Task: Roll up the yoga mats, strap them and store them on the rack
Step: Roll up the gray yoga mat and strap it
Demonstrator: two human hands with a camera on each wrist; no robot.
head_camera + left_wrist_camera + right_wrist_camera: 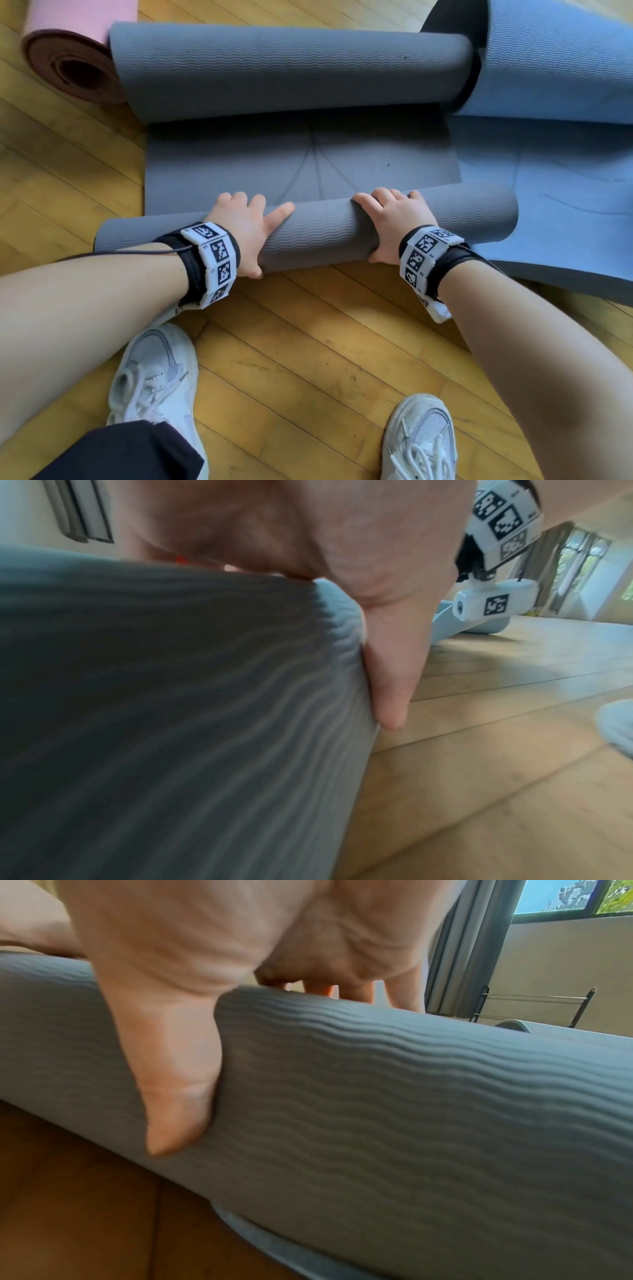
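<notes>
A grey yoga mat lies on the wooden floor, and its near end is wound into a roll (322, 233). My left hand (253, 236) grips that roll left of centre, fingers over the top and thumb (387, 669) on the near side. My right hand (382, 229) grips it right of centre the same way, thumb (171, 1083) pressed into the ribbed surface (411, 1110). A flat stretch of the mat (301, 161) lies beyond the roll. The mat's far end is curled into a thick second roll (291, 68).
A rolled pink mat (68, 61) lies at the far left. A light blue mat (555, 154), partly unrolled, lies on the right under the grey roll's end. My white shoes (154, 377) (421, 442) stand on the floor. A metal rack (534, 1004) stands by the curtain.
</notes>
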